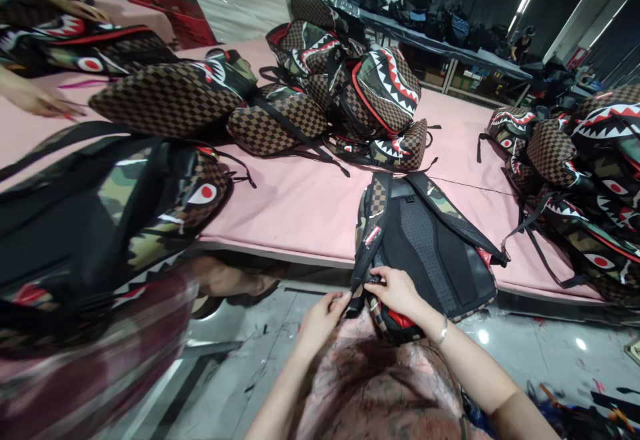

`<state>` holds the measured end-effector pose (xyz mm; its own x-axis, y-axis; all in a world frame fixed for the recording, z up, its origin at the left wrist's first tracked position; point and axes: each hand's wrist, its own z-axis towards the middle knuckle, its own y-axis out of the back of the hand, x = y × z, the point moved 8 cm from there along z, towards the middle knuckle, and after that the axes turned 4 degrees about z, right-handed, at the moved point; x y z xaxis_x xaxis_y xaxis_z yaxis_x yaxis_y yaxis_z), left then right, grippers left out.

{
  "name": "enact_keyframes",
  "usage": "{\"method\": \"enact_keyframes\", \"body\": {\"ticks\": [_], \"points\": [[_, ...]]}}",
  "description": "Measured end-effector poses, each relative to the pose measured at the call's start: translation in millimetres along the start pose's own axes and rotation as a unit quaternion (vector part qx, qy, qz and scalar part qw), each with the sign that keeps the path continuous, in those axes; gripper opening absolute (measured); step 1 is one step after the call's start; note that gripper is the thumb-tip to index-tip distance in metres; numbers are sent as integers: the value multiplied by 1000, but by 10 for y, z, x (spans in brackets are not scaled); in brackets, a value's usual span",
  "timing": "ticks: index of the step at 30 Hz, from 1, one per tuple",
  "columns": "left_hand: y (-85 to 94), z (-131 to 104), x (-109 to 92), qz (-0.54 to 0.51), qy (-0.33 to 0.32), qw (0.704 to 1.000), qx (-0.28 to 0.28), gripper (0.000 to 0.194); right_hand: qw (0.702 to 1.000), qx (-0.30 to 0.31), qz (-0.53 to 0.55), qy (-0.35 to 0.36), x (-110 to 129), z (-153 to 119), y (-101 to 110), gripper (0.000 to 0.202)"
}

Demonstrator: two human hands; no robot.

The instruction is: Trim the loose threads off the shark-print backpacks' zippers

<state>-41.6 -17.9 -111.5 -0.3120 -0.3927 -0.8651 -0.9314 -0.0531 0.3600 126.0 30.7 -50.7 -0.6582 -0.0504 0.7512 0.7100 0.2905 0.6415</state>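
Note:
A backpack (pixel 427 247) with a black padded back panel and checkered and camouflage sides lies back-side up at the table's front edge. Its lower end hangs over toward my lap. My left hand (pixel 323 323) is closed in a pinch on the lower part of its left shoulder strap (pixel 363 260). Close beside it, my right hand (pixel 397 290) pinches the same strap area near a small dark piece, perhaps a buckle, which the fingers partly hide. A red patch (pixel 400 320) shows on the backpack under my right wrist.
The pink-covered table (pixel 290 207) bears a pile of similar backpacks (pixel 345 87) at the back and more backpacks (pixel 590 187) on the right. At left, a co-worker's hand (pixel 37 97) reaches over the table; a large backpack (pixel 115 220) lies nearer. Black bags (pixel 420 17) cover a far table.

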Motion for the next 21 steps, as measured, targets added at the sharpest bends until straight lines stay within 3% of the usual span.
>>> {"method": "enact_keyframes", "body": {"ticks": [3,9,11,13,16,19,21], "points": [[-77,140,-55,-21,-10,1000,-7,34,996,-4,-85,-2,25,22,-25,22],[209,123,-166,-163,-11,981,-105,50,998,-6,-50,35,-6,-137,-88,22],[199,67,-291,-244,-20,964,-101,51,998,-24,-17,50,-8,-177,-81,21],[130,30,-426,-325,-24,943,-73,48,994,-82,15,76,32,-180,23,20],[47,0,-550,-378,-15,925,-49,45,969,-144,38,196,283,-173,211,23],[18,-93,-595,-357,-10,933,-32,44,930,-90,1,356,628,-283,212,36],[56,-201,-594,-345,-15,937,-47,46,911,-79,-31,403,698,-378,218,37]]}}
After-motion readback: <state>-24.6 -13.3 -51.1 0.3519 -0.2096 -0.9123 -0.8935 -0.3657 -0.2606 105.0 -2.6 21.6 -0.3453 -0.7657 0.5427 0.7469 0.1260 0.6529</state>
